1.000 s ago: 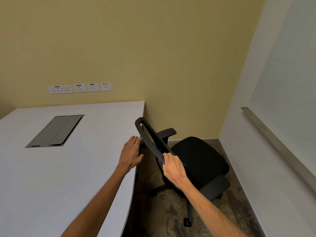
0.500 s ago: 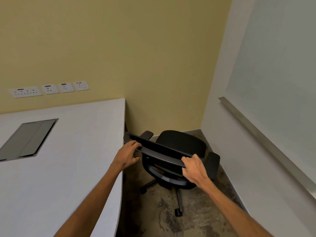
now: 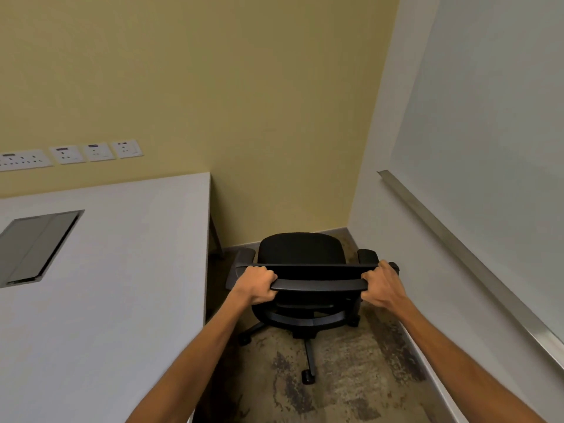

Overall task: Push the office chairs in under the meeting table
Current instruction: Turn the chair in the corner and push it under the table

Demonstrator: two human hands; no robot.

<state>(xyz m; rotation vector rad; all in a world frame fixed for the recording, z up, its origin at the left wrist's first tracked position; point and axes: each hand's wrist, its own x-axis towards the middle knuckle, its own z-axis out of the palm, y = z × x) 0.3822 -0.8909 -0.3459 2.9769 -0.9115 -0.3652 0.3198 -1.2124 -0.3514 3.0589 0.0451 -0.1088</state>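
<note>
— Head view first: where is the chair (image 3: 300,251)?

— At about five o'clock from the table (image 3: 122,270), on the floor (image 3: 335,386) beside the table's right edge, not under it. Its seat faces the yellow wall (image 3: 229,102) at twelve o'clock.

— And the hands?

— Both are clenched on the top rail of the chair's back. The left hand (image 3: 258,283) wraps the rail's nine o'clock end; the right hand (image 3: 380,283) wraps the three o'clock end.

— Anything else?

— A grey hatch (image 3: 36,245) is set in the tabletop at nine o'clock, with sockets (image 3: 70,154) on the wall above it.
</note>
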